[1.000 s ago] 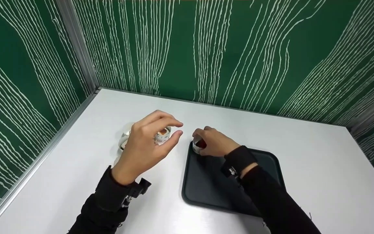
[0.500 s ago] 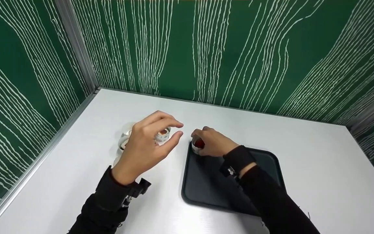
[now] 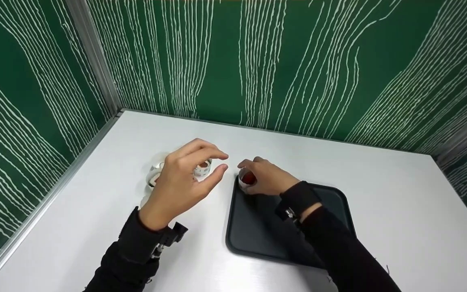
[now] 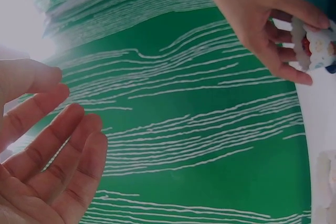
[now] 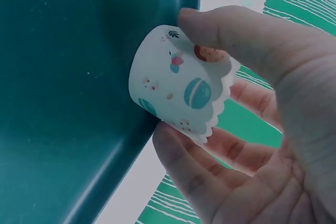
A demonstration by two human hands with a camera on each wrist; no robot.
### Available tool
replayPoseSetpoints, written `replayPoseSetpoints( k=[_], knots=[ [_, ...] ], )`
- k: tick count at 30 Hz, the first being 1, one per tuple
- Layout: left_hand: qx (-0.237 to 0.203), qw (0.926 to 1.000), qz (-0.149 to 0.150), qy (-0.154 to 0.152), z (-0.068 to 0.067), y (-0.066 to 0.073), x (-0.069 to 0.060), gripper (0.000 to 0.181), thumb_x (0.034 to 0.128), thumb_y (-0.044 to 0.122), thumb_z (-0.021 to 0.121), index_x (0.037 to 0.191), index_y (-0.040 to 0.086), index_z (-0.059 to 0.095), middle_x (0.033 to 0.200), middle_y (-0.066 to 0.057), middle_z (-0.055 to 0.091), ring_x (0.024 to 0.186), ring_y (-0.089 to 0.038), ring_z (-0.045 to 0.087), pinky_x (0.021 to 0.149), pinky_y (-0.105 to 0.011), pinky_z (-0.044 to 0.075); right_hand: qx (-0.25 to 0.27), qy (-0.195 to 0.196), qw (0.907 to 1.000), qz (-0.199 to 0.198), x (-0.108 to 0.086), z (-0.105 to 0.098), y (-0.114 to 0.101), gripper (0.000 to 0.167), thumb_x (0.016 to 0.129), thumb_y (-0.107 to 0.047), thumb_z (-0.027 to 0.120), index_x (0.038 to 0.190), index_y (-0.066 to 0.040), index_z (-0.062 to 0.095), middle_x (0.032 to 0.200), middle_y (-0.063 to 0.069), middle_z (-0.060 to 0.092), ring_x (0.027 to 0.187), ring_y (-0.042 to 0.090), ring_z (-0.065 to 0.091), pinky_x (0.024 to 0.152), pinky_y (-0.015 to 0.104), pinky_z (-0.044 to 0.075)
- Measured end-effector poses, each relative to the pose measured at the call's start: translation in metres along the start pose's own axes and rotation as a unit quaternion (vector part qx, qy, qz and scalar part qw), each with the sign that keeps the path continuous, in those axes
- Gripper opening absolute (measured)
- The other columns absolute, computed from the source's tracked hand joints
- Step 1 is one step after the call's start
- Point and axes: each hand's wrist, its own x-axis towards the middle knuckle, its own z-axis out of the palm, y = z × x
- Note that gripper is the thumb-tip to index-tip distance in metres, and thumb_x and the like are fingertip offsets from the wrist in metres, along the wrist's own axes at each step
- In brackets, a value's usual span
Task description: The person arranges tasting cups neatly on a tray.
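Note:
My right hand (image 3: 273,177) holds a white patterned paper baking cup (image 5: 170,80) between thumb and fingers. Something red (image 3: 249,178) shows inside the cup, which has a scalloped rim. The cup's base is at the far left corner of a dark tray (image 3: 258,233); the right wrist view shows it against the tray's inner edge. To the left, my left hand (image 3: 183,182) hovers over the table with thumb and fingertips apart and nothing between them. Just behind it is another patterned cup (image 3: 202,170) with something orange-brown inside, partly hidden by the hand.
More pale cups or pieces (image 3: 152,177) stand left of the left hand, mostly covered by it. The white table (image 3: 193,251) is bounded at the back and left by green walls (image 3: 225,81) with white wavy lines. Grey metal framing (image 3: 95,52) marks the corner.
The cup in the right hand has tipped very slightly, and more of its red content shows. Both hands otherwise stay nearly still.

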Motion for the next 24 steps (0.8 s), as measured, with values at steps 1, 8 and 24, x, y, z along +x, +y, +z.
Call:
replayPoseSetpoints(
  k=[1, 8, 24],
  knots=[
    [0.000, 1.0000, -0.001, -0.001, 0.000, 0.000, 0.000, 0.012, 0.0958, 0.013, 0.080, 0.108, 0.012, 0.082, 0.104, -0.001, 0.076, 0.093, -0.011, 0.070, 0.079, -0.028, 0.059, 0.003, 0.001, 1.0000, 0.001, 0.000, -0.001, 0.000, 0.061, 0.096, -0.025, 0.078, 0.149, -0.002, 0.057, 0.129, 0.022, 0.066, 0.109, 0.030, 0.062, 0.091, 0.044, 0.058],
    [0.002, 0.9999, -0.006, -0.009, 0.001, 0.001, 0.001, 0.013, 0.0957, 0.013, 0.080, 0.109, 0.012, 0.082, 0.105, -0.001, 0.076, 0.094, -0.012, 0.070, 0.080, -0.026, 0.059, 0.005, 0.018, 0.9998, -0.007, -0.007, -0.005, 0.003, 0.067, 0.094, -0.028, 0.082, 0.149, -0.002, 0.056, 0.130, 0.021, 0.067, 0.112, 0.032, 0.062, 0.094, 0.048, 0.058],
    [-0.002, 0.9990, -0.016, -0.041, 0.002, -0.002, 0.000, 0.018, 0.0957, 0.012, 0.080, 0.114, 0.012, 0.081, 0.108, 0.000, 0.077, 0.091, -0.012, 0.069, 0.080, -0.031, 0.061, 0.032, 0.064, 0.9975, 0.006, -0.042, -0.025, 0.011, 0.071, 0.093, -0.025, 0.085, 0.153, -0.007, 0.053, 0.142, 0.025, 0.060, 0.125, 0.044, 0.065, 0.101, 0.055, 0.058]
  ],
)
